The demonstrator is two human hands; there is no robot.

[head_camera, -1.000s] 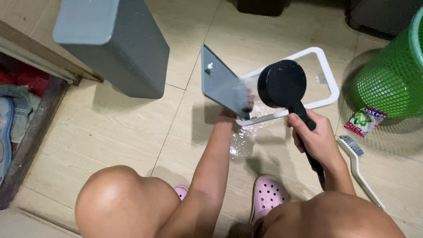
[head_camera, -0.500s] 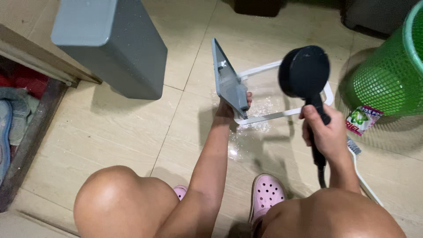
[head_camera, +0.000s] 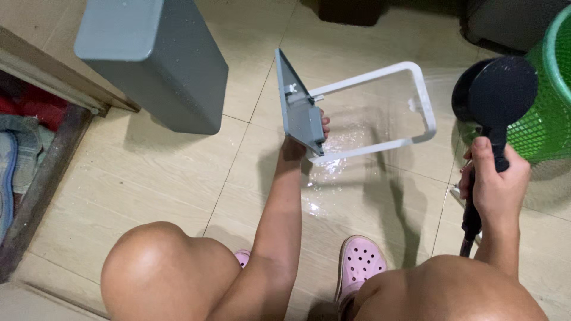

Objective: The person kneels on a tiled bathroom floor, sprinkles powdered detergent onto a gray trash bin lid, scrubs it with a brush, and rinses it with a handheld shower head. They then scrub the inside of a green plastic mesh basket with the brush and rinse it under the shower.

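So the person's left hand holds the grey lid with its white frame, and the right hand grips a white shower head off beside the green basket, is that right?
Nearly. The head view shows the shower head is black, not white. The rest holds: the left hand holds the grey lid with its white frame, and the right hand grips the shower head beside the green basket.

The grey lid (head_camera: 299,113) with its white frame (head_camera: 380,110) is tilting on edge above wet tiles. The black shower head (head_camera: 496,89) is pointing upright at the right.

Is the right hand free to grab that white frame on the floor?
Probably not as things stand: the right hand is wrapped around the black shower head, off to the side of the white frame. Nothing lies between them, though.
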